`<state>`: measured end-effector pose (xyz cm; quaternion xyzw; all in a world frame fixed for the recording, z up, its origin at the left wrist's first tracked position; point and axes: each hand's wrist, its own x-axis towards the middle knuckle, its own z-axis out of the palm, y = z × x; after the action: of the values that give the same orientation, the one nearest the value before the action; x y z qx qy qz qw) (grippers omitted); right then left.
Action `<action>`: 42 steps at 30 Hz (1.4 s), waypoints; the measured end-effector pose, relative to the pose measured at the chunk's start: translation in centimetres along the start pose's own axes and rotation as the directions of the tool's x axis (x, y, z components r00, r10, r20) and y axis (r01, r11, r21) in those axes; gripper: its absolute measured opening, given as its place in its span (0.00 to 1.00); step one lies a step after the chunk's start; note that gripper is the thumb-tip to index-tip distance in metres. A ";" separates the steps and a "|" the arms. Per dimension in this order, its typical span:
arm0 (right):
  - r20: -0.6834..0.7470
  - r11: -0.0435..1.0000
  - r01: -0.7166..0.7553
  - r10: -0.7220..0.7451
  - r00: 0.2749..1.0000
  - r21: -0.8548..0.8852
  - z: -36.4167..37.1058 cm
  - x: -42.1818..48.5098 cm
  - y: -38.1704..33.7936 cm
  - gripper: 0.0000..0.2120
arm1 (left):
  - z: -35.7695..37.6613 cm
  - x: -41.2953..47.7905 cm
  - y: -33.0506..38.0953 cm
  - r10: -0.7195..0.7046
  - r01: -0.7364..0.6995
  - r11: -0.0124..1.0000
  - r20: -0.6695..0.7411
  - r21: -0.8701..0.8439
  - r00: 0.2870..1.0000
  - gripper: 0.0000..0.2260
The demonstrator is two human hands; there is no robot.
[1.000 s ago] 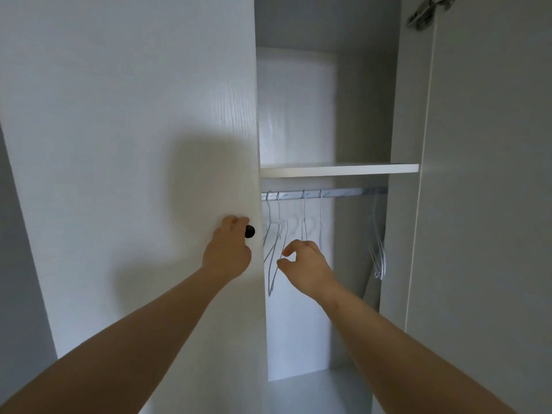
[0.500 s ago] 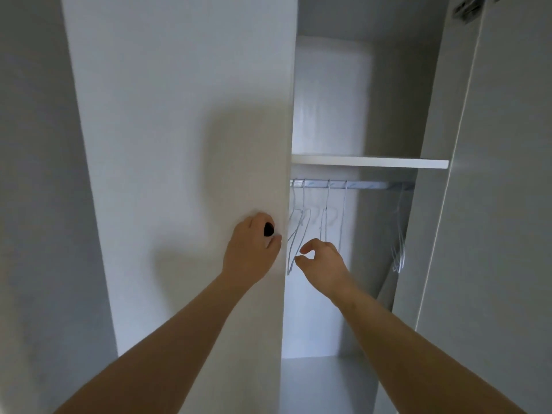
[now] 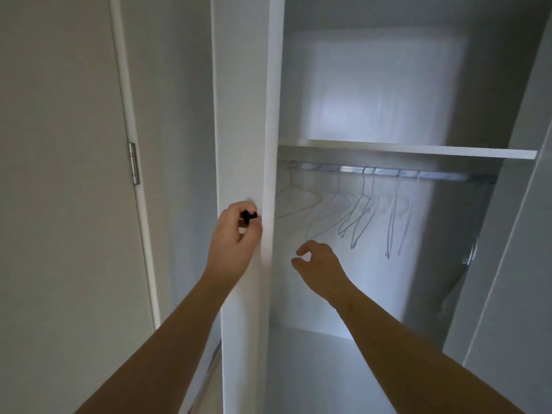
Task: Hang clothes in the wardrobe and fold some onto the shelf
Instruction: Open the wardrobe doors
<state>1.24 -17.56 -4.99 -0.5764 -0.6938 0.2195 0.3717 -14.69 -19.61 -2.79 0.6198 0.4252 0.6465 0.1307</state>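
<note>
Door [image 3: 242,115] swung wider, edge-on mid-frame; left hand [image 3: 236,234] grip clamped on knob [image 3: 248,217]; right hand [image 3: 319,261] grip slack, empty; hangers [image 3: 363,216] now reachable.

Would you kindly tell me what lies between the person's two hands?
In the head view, the wardrobe door's edge stands between the left hand and right hand.

— How many hangers [image 3: 363,216] on the rail [image 3: 448,175]?
— Six in the left bunch, as far as the blur allows, and at least one more at the far right end.
— One rail only?
— One rail, and one shelf [image 3: 418,150].
— Knobs?
— One black knob [image 3: 247,217].
— Doors?
— Two wardrobe doors, the left door [image 3: 239,115] and the right door [image 3: 522,264]. One room door [image 3: 59,174], with one metal hinge [image 3: 135,164].
</note>
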 end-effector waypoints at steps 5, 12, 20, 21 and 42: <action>0.037 0.997 0.078 -0.078 0.996 -0.002 3.1 -1.0 -4.0 0.11 | -5.0 -1.5 -0.9 -0.074 0.065 0.995 -0.125 -0.081 0.989 0.11; 0.035 0.997 0.070 -0.069 0.997 -0.019 7.9 -1.3 -8.2 0.12 | -11.2 -1.8 -3.5 -0.156 0.137 0.986 -0.231 -0.096 0.960 0.17; 0.016 0.999 0.029 -0.028 0.999 -0.016 15.2 -3.4 -12.7 0.12 | -19.4 -2.3 -6.9 -0.164 0.191 0.980 -0.316 0.057 0.935 0.18; 0.008 1.000 0.022 -0.022 1.000 -0.013 15.9 -3.6 -13.0 0.12 | -20.1 -2.3 -7.3 -0.178 0.205 0.977 -0.310 0.057 0.934 0.17; -0.246 0.917 -0.394 0.370 0.896 -0.056 13.5 -23.3 -6.7 0.13 | -14.9 -18.5 -3.6 -0.374 0.329 0.928 0.453 0.177 0.809 0.05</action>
<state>-12.04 -39.97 -14.69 -0.7417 -0.5297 0.1835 0.3684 -25.94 -36.07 -16.21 0.6760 0.5153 0.4177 0.3210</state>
